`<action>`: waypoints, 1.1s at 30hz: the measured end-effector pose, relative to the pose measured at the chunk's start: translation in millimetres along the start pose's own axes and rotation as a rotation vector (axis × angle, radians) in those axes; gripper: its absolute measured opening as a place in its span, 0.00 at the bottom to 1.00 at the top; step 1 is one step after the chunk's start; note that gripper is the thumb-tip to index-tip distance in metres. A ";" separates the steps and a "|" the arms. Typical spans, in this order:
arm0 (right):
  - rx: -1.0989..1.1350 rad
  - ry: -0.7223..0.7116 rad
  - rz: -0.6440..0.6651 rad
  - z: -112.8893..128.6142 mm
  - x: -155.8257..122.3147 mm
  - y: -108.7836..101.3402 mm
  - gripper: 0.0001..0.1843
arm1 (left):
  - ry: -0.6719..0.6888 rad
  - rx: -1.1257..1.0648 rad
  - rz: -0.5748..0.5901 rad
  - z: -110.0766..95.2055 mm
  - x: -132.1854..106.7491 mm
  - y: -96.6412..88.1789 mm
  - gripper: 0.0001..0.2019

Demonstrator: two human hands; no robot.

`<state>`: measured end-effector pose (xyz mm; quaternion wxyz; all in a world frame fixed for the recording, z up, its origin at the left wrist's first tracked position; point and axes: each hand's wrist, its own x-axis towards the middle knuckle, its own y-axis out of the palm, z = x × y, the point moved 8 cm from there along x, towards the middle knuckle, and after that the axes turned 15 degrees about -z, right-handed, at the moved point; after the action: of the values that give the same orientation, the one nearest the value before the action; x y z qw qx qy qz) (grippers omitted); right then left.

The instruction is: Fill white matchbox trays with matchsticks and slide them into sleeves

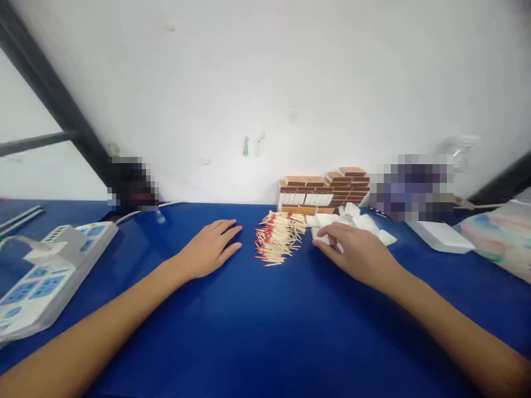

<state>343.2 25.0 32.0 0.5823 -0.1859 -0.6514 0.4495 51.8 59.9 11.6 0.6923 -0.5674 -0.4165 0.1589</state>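
A heap of red-tipped matches [280,237] lies on the blue tabletop [249,331] between my hands. My left hand [211,247] rests to the left of the heap, palm down, fingers spread and holding nothing. To the right, my right hand [354,249] has its thumb and fingers closed on a small white matchbox tray [316,235], partly hidden under the fingers. More white trays [365,223] lie loosely piled just behind that hand. Brown-edged matchboxes [348,185] are stacked against the wall behind the matches.
A white power strip [53,276] with a plugged-in cable sits at the left. On the right are a white box [442,236] and a colourful, crumpled bag [498,235]. Blurred-out dark items stand near the wall on both sides. The white wall [207,110] closes off the back.
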 end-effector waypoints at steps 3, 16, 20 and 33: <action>0.035 -0.036 0.035 5.0 -1.8 3.9 0.13 | -0.007 -0.015 -0.011 0.8 -1.3 -0.4 0.29; 0.025 -0.036 0.073 12.4 -1.3 -1.8 0.22 | -0.009 -0.037 -0.043 0.6 -2.0 -1.7 0.28; 0.029 -0.014 0.097 14.7 -1.2 -1.9 0.23 | -0.008 -0.031 -0.048 1.3 -2.2 -1.2 0.28; 0.036 -0.005 0.151 15.6 -2.9 -0.5 0.11 | -0.005 -0.017 -0.030 1.8 -2.1 0.1 0.28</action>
<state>329.6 16.8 32.0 0.5485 -0.2228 -0.6286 0.5044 49.2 59.6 10.7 0.6886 -0.5666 -0.4282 0.1462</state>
